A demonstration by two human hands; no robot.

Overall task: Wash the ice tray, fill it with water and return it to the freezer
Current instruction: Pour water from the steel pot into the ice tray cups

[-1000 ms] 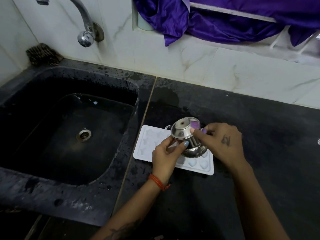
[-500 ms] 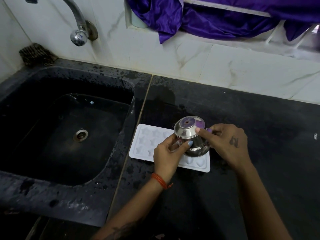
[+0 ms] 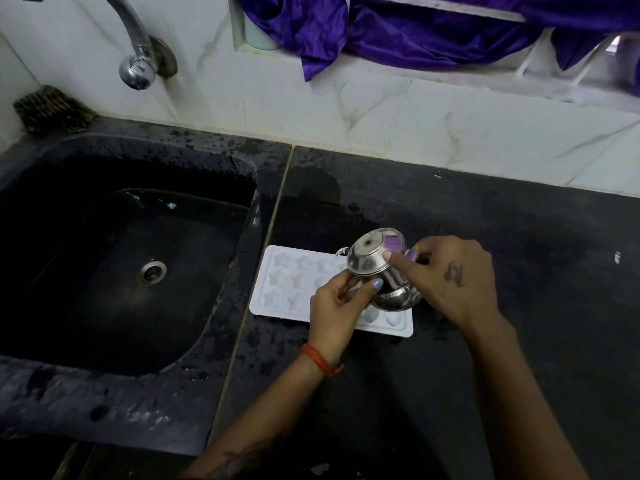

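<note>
Both hands, left (image 3: 337, 303) and right (image 3: 450, 275), still grip the steel pot (image 3: 379, 271), now tipped a little further, mouth down over the tray (image 3: 294, 282) on the counter (image 3: 519, 254), so filling is probably nearly done.

Dim, soft light falls from above and behind my wall (image 3: 450, 126), leaving the black surface (image 3: 519, 271) murky; glare glints on the tap (image 3: 136, 69) and steel pot (image 3: 375, 261), edges bow outward, and corners look slightly smeared
</note>
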